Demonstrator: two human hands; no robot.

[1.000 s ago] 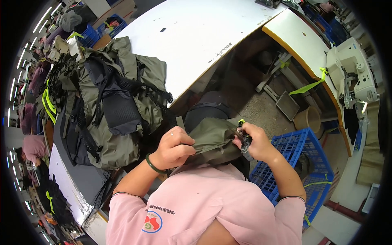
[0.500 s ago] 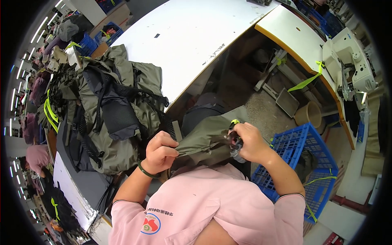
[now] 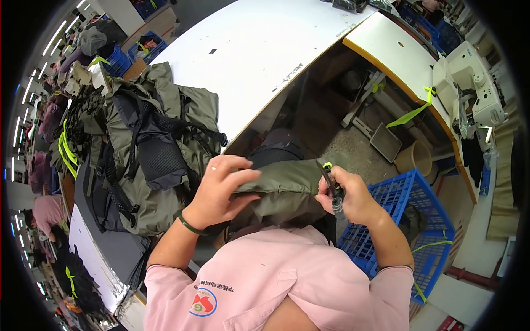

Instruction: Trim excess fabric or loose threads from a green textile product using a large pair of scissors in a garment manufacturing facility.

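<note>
An olive-green fabric piece with a seam along its upper part lies across my lap. At its left end is my left hand, thumb and fingers curved but apart, fingertips against the cloth. My right hand is closed at the cloth's right end around dark thread snips, with a yellow-green tie near their top and a clear, greyish part at the lower end. My fingers partly cover the snips. To the left, olive backpacks with black straps and mesh lie piled on the table.
The white table stretches ahead. On the right, a blue plastic crate holds dark cloth. Behind it are a tan bucket and a white sewing machine on another tabletop. Dark flat sheets stack at lower left.
My left hand has opened from a pinch and moved up and right over the cloth. My right hand has shifted slightly right with the snips. The fabric now lies broader, its seam showing.
</note>
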